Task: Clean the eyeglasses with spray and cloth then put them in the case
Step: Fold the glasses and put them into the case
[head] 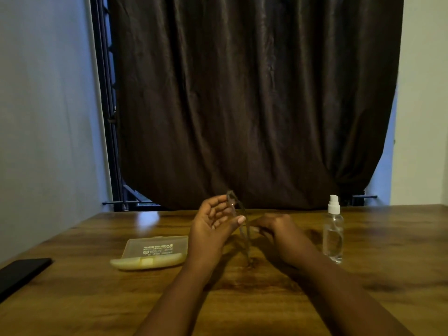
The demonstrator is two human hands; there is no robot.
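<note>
From the head camera, you have the eyeglasses lifted at the centre of the frame, edge-on to the lens, so the frame reads only as a thin line running from above your left fingertips down toward the table. I judge this as the handling step around the cleaning — no cloth shows anywhere in the picture, so whether the wiping is done cannot be told.

Your left hand is palm-up and loosely cupped, its thumb laid against the glasses and the fingers curled behind them. Your right hand is knuckles-up with the fingers curled toward the lower part of the glasses; it seems to pinch something there, though the contact itself is blurred.

The spray bottle stands upright at the right of the frame, well apart from your hands. The case lies at lower left of centre, just beside your left wrist, and appears to be shut. A dark phone sits at the far left edge.

The next move probably calls for freeing one hand — either for the bottle or the case.
</note>
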